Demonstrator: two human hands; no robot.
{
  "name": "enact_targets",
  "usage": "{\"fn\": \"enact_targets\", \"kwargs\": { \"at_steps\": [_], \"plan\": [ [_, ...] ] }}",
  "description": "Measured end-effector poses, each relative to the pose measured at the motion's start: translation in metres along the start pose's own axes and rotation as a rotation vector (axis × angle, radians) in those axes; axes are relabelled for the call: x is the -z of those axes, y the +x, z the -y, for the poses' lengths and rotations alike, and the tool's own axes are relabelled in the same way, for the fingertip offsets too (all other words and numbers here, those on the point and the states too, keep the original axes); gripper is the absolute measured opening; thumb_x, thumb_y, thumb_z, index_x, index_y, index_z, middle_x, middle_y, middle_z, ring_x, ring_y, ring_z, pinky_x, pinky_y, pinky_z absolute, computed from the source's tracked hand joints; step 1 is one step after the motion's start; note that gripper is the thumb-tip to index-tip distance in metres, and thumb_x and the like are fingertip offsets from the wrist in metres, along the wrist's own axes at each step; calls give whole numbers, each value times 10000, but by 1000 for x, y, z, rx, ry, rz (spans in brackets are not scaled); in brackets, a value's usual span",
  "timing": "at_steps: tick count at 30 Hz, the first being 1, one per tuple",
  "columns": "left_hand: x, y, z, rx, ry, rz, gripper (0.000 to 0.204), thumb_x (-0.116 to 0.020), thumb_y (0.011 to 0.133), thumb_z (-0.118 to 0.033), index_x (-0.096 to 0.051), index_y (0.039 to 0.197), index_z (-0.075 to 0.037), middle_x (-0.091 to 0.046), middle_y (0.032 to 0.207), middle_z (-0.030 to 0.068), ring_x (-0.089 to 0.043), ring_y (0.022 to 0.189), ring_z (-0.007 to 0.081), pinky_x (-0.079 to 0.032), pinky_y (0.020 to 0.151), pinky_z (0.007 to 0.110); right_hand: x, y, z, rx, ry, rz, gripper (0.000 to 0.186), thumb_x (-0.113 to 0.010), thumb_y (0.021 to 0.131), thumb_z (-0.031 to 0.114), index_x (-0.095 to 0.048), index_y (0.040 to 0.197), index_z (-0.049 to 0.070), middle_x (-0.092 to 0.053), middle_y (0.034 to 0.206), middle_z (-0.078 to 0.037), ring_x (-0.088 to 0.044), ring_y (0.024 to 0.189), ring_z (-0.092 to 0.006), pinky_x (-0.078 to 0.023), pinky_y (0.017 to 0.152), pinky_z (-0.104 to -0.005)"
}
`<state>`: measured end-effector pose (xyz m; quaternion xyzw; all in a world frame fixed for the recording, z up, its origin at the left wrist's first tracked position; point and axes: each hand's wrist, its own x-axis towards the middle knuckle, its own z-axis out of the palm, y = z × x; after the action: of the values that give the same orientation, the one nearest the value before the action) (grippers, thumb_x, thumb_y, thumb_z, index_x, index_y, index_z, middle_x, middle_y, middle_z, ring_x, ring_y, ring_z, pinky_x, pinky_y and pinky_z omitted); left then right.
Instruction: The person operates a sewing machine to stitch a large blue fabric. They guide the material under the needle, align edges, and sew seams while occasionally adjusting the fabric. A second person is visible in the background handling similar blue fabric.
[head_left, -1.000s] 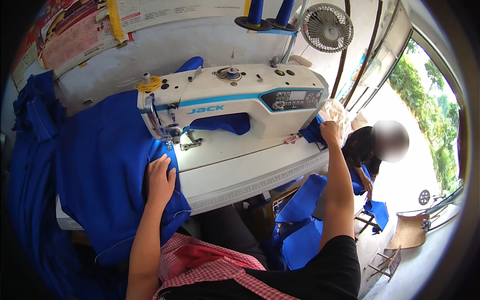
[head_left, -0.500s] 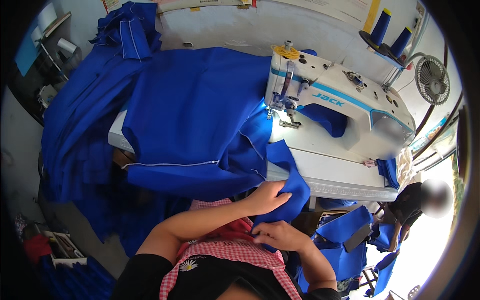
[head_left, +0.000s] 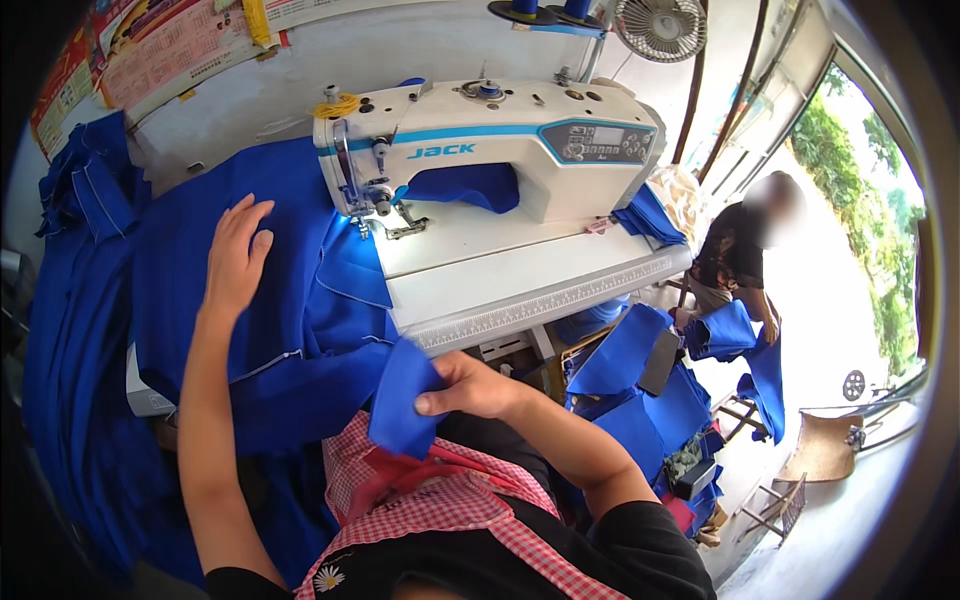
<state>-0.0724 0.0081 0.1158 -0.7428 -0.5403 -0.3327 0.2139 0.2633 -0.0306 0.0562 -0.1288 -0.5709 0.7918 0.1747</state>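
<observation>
My left hand (head_left: pixel 235 260) rests with fingers apart on the large blue fabric (head_left: pixel 180 320), which covers the left of the sewing table and reaches under the needle area of the white sewing machine (head_left: pixel 555 190). My right hand (head_left: pixel 470 385), below the table's front edge, pinches a small blue fabric piece (head_left: pixel 398 400) with the thumb on top; the piece is slightly blurred. Folded blue pieces (head_left: pixel 650 220) lie at the machine's right end, beside a small pink clip (head_left: pixel 598 226).
At right another person (head_left: pixel 725 250) handles blue cloth (head_left: pixel 765 370) by a bright doorway. Piled blue cutouts (head_left: pixel 620 350) sit below the table's right side. A fan (head_left: pixel 660 30) and spool stand (head_left: pixel 550 45) are above; a blue cloth heap (head_left: pixel 80 230) hangs at left.
Since half a second ago, my left hand has left the small piece and moved up onto the large fabric. My right hand has lifted the piece leftward. The view has swung right.
</observation>
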Motion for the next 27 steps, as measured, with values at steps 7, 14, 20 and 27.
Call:
{"fn": "enact_targets", "kwargs": {
  "at_steps": [7,14,20,27],
  "plan": [
    [43,-95,23,421,-344,143,265,-519,944,-134,-541,730,19,-542,600,106,-526,525,147,-380,512,291,-33,50,-18,482,-735,-127,208,-695,798,118,-667,882,-70,-429,1454,-140,-611,1086,-315,-499,894,-384],
    [144,-282,-126,978,-824,1276,106,-614,881,-118,-639,889,-15,-599,692,44,-521,644,114,-457,598,298,-109,66,-98,408,-913,522,157,-693,758,99,-652,858,-15,-658,1036,-127,-661,866,-322,-532,714,-410],
    [115,-171,-136,800,-990,845,231,-602,934,-139,-584,1136,-28,-657,865,66,-624,769,112,-516,725,276,-122,36,-116,289,-833,612,142,-681,775,114,-631,839,-2,-627,806,-127,-656,810,-324,-529,701,-421],
    [-52,-29,-80,431,-632,132,290,-646,875,-135,-593,1137,-23,-578,1133,134,-573,1073,252,-451,948,328,-103,10,-132,229,-1041,459,153,-633,732,54,-627,879,14,-636,870,-122,-651,862,-305,-543,707,-409]
  ]
}}
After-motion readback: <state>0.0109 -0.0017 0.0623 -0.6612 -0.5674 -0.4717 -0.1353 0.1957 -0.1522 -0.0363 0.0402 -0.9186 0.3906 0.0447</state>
